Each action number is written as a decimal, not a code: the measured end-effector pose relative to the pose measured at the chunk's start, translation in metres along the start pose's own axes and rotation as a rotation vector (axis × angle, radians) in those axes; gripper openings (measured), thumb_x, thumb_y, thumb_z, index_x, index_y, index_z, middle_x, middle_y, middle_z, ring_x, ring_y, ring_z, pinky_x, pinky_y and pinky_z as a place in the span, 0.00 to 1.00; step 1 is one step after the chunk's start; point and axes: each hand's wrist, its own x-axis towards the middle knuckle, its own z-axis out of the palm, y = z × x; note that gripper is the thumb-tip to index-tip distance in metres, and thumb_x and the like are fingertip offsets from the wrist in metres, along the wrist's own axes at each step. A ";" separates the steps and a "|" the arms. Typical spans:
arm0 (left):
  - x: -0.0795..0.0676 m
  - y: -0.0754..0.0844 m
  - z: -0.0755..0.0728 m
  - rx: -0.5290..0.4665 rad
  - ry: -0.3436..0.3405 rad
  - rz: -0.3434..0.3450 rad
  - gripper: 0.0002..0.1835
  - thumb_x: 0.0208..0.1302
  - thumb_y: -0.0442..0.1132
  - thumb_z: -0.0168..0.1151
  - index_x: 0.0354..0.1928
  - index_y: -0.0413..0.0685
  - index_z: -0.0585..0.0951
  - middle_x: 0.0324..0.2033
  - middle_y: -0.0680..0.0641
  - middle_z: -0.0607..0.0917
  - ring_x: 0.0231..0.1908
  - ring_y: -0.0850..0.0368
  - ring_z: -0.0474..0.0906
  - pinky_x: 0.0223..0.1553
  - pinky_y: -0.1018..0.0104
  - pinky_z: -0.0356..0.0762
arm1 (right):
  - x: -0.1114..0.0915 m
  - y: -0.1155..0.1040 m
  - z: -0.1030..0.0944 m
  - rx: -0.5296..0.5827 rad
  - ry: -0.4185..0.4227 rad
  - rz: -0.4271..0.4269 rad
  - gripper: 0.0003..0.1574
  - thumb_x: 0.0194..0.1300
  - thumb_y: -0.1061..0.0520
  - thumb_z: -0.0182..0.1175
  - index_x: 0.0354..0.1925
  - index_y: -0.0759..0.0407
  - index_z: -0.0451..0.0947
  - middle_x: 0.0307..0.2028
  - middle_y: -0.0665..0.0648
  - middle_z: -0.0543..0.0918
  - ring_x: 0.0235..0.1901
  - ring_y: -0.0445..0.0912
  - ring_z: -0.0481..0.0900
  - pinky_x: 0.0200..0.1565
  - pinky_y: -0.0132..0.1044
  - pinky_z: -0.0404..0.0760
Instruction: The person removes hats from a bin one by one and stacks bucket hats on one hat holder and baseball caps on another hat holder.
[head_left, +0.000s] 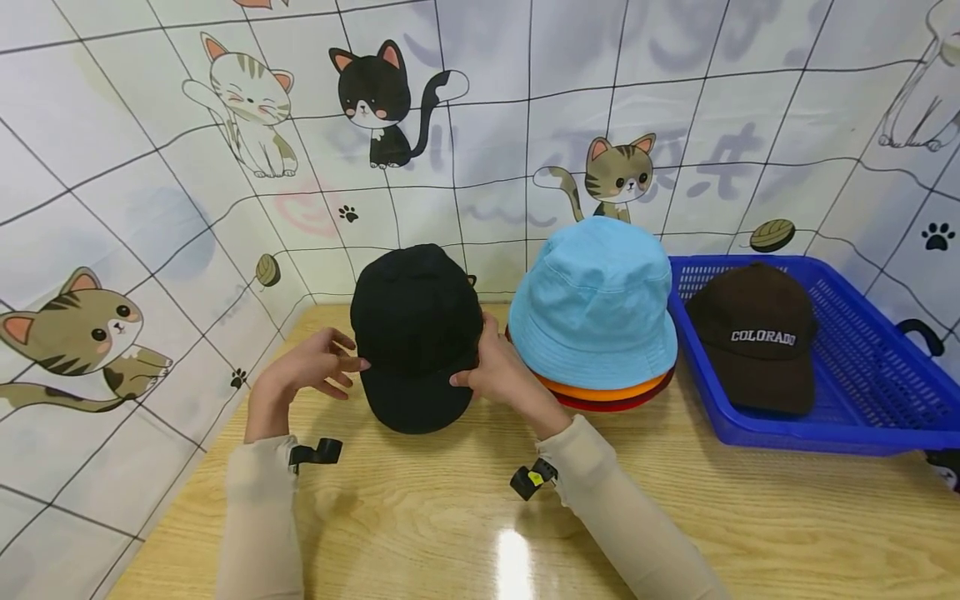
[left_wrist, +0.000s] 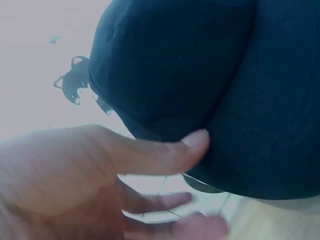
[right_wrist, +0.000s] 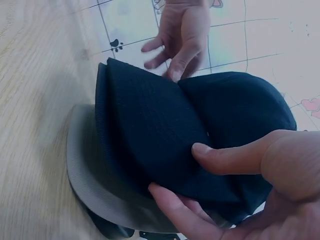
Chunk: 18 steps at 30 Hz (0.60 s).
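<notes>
A black cap (head_left: 417,333) tops a stack of caps, its brim toward the person. Below it, the right wrist view shows a second dark brim and a grey brim (right_wrist: 82,150). My right hand (head_left: 495,362) pinches the black cap at the side where brim meets crown, thumb on top and fingers beneath. At the opposite side my left hand (head_left: 318,364) has its thumb tip right at the seam of crown and brim. The other left fingers are spread loosely beside the cap, apart from it in the left wrist view.
Right of the caps stands a stack of bucket hats, light blue (head_left: 596,304) on top, orange and dark red rims below. Farther right, a blue basket (head_left: 862,437) holds a brown cap (head_left: 757,342) lettered COLORADO. A cat-patterned wall covering (head_left: 487,133) closes off the back and sides of the wooden table (head_left: 420,517).
</notes>
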 end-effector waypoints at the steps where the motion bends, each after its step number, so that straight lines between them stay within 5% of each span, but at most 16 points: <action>1: -0.002 0.003 0.000 0.054 0.002 -0.020 0.32 0.74 0.47 0.64 0.66 0.29 0.68 0.61 0.29 0.74 0.53 0.34 0.83 0.44 0.54 0.89 | -0.001 -0.001 -0.001 -0.015 0.001 0.002 0.70 0.60 0.57 0.76 0.81 0.60 0.37 0.69 0.72 0.70 0.36 0.58 0.87 0.57 0.47 0.80; 4: -0.009 0.014 0.002 0.192 -0.036 -0.049 0.24 0.73 0.52 0.63 0.46 0.32 0.82 0.45 0.34 0.85 0.44 0.39 0.87 0.40 0.56 0.90 | -0.006 -0.006 -0.006 -0.062 0.010 0.016 0.68 0.63 0.54 0.74 0.81 0.62 0.38 0.75 0.72 0.60 0.62 0.59 0.78 0.70 0.52 0.71; 7: -0.019 0.028 0.006 0.250 -0.104 -0.018 0.21 0.73 0.51 0.64 0.34 0.37 0.85 0.33 0.40 0.88 0.34 0.46 0.87 0.37 0.57 0.89 | -0.016 -0.017 -0.014 -0.119 0.025 0.019 0.63 0.66 0.49 0.71 0.81 0.63 0.41 0.77 0.71 0.55 0.75 0.62 0.60 0.74 0.56 0.65; 13: -0.033 0.056 0.021 0.261 -0.194 0.120 0.22 0.73 0.53 0.63 0.37 0.37 0.86 0.33 0.39 0.89 0.34 0.47 0.87 0.35 0.56 0.89 | -0.046 -0.043 -0.037 -0.138 0.054 -0.079 0.49 0.70 0.46 0.66 0.78 0.60 0.55 0.71 0.65 0.66 0.64 0.57 0.75 0.62 0.53 0.78; 18: -0.042 0.077 0.041 0.246 -0.257 0.230 0.20 0.75 0.53 0.61 0.39 0.41 0.85 0.38 0.37 0.88 0.35 0.43 0.87 0.33 0.55 0.89 | -0.067 -0.053 -0.059 -0.045 0.114 -0.216 0.27 0.71 0.49 0.66 0.64 0.57 0.76 0.60 0.60 0.80 0.53 0.52 0.85 0.50 0.48 0.85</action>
